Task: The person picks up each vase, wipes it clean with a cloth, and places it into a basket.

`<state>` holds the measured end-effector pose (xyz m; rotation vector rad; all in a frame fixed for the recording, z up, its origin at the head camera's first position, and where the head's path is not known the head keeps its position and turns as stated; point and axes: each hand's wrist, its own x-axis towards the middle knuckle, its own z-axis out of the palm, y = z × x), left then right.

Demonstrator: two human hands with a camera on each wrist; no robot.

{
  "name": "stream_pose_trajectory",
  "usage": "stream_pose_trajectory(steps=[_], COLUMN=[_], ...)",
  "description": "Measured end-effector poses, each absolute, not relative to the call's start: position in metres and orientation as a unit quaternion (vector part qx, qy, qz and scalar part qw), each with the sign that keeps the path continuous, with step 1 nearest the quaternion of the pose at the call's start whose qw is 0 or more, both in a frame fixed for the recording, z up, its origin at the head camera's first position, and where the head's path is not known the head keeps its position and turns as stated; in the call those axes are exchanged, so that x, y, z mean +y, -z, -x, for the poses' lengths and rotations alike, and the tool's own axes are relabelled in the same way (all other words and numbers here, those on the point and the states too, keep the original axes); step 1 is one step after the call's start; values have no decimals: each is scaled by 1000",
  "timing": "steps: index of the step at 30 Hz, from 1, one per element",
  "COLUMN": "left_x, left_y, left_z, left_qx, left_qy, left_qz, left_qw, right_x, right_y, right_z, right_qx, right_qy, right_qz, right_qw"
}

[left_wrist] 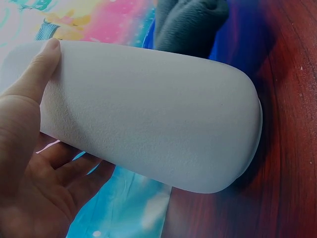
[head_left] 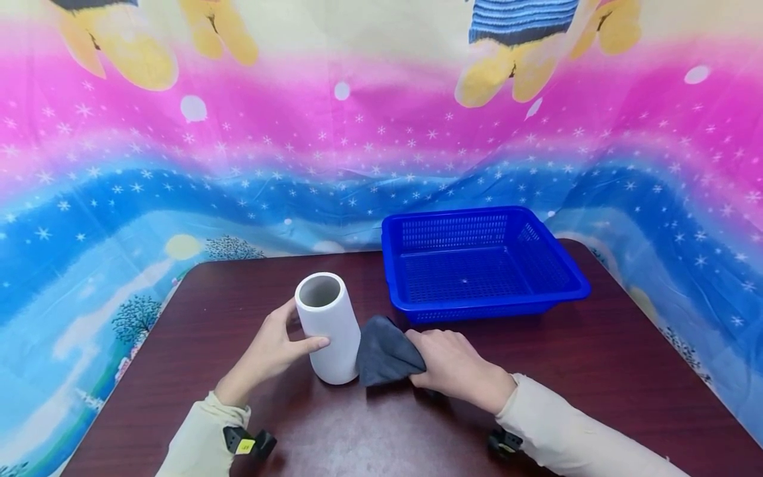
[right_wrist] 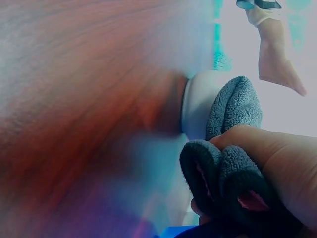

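A white vase [head_left: 335, 338] with a round open mouth is near the middle of the table. My left hand [head_left: 271, 351] grips it from the left, the thumb across its front and the other fingers behind; in the left wrist view the fingers [left_wrist: 74, 171] show below the vase [left_wrist: 153, 114]. A dark grey cloth [head_left: 387, 352] is bunched in my right hand [head_left: 456, 368], its left edge right at the lower right side of the vase. Folds of the fuzzy cloth [right_wrist: 237, 106] stick out around the right thumb in the right wrist view.
Behind the right hand, a blue perforated plastic basket [head_left: 465, 305] stands at the back right of the dark red-brown wooden table [head_left: 357, 437]. A colourful printed curtain [head_left: 334, 146] hangs close behind and beside the table. Both wrists carry small black cameras.
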<state>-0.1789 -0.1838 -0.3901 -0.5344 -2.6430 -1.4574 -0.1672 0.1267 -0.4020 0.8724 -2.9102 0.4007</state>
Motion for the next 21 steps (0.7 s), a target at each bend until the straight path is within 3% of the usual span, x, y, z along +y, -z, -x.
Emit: stream_pose_trajectory(steps=[21], left_x=[-184], left_y=[391], left_z=[179], left_qx=[-862], left_qy=[474], left_qz=[174], left_qw=[41], right_x=[131], right_y=[368], right_z=[168], right_qx=[-944], right_qy=[-146], right_qz=[-285], right_qw=[84])
